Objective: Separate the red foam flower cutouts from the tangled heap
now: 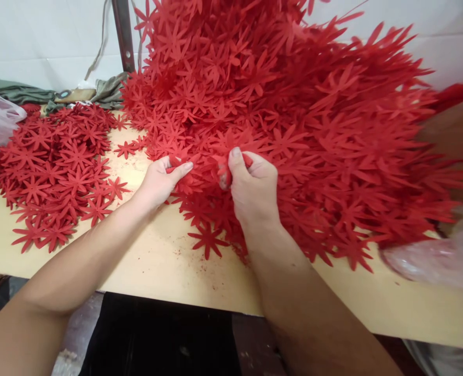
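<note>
Red flower cutouts [175, 161] are being pinched by left hand [163, 178] and right hand [255, 184] at the one-o'clock heap [294, 104], separating seemingly calling for gentle pulling.

Single head-worn view, facing forward and down, close range.
Looks from above the plain black cloth [157, 339] at lower centre, out over the bare left hand [161, 180] and bare right hand [254, 185], both near, mid-frame. Pale yellow flat tabletop [164, 256] spans the frame, near edge slanting down rightward; white seamed wall [39, 36], farther off, backs upper left and upper right.
</note>
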Motion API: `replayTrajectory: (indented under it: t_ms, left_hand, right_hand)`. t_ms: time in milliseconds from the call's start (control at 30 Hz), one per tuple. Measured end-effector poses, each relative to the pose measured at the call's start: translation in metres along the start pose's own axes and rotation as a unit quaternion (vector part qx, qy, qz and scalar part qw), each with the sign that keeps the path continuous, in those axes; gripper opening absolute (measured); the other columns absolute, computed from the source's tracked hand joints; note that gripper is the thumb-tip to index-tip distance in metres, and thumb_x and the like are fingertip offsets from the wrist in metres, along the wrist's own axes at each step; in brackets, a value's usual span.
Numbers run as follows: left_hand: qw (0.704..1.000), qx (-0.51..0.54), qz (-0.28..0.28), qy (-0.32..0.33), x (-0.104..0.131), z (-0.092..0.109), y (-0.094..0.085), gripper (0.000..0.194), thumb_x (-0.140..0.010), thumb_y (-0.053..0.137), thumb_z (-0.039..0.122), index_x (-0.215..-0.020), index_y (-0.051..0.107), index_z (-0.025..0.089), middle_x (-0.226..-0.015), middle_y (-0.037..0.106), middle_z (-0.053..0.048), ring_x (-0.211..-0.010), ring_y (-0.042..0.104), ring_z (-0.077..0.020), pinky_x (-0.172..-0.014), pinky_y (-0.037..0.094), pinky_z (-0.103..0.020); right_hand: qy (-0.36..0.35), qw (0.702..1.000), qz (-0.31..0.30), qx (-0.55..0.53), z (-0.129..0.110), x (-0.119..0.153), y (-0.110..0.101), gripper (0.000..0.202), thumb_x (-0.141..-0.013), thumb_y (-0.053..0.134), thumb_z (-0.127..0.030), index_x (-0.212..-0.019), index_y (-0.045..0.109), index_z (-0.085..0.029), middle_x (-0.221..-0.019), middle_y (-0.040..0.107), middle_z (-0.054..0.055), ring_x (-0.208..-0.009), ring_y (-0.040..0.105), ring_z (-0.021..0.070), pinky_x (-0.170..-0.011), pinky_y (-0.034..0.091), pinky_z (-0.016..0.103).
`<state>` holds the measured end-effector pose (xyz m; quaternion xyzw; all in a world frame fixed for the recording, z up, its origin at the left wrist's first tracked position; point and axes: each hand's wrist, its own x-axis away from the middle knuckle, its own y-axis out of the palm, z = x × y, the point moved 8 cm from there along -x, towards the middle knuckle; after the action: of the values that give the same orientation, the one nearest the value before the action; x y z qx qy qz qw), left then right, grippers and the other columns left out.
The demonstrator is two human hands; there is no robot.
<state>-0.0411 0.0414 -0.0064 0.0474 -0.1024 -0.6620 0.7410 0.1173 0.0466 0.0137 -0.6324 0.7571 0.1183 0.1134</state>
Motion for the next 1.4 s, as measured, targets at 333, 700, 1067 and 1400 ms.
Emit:
replayTrajectory:
  t_ms: [333,700,1067,1400]
  left_hand:
    - [0.998,0.035,-0.05,-0.003,0.002,-0.001,0.008,0.025,-0.07,0.074,0.033,-0.077,0.061,0.014,-0.067,0.07,0.0,-0.062,0.062,-0.01,-0.067,0.053,-0.024]
    - [0.993,0.043,-0.107,0.008,0.008,0.003,0.017,0.031,-0.063,0.077,0.018,-0.091,0.065,0.016,-0.091,0.072,0.0,-0.08,0.066,-0.0095,-0.082,0.051,-0.025]
    - [0.995,0.044,-0.083,0.02,0.003,0.0,0.015,0.012,-0.067,0.07,0.009,-0.071,0.058,0.013,-0.069,0.066,0.004,-0.065,0.06,-0.0052,-0.072,0.048,-0.02]
    - [0.986,-0.089,-0.054,0.131,0.008,0.013,0.013,0.004,-0.074,0.06,0.012,-0.073,0.059,0.015,-0.068,0.059,0.004,-0.063,0.052,-0.005,-0.067,0.044,-0.018]
  right_hand:
    - [0.028,0.999,-0.039,-0.027,0.007,0.0,0.01,0.04,-0.075,0.062,-0.053,-0.057,0.044,-0.022,-0.044,0.042,-0.006,-0.041,0.038,0.0067,-0.041,0.033,0.023]
    - [0.025,0.998,-0.066,0.005,0.003,0.004,0.014,0.044,-0.075,0.061,-0.053,-0.051,0.044,-0.02,-0.041,0.037,-0.006,-0.038,0.029,0.0052,-0.038,0.023,0.023]
    - [-0.003,0.991,-0.135,-0.027,0.002,0.008,0.03,0.04,-0.071,0.064,-0.054,-0.057,0.05,-0.02,-0.053,0.048,-0.004,-0.051,0.045,0.0082,-0.054,0.042,0.025]
    - [0.057,0.996,-0.069,-0.003,0.009,0.008,0.018,0.036,-0.073,0.066,-0.045,-0.055,0.047,-0.02,-0.043,0.041,-0.007,-0.04,0.034,0.0056,-0.039,0.028,0.022]
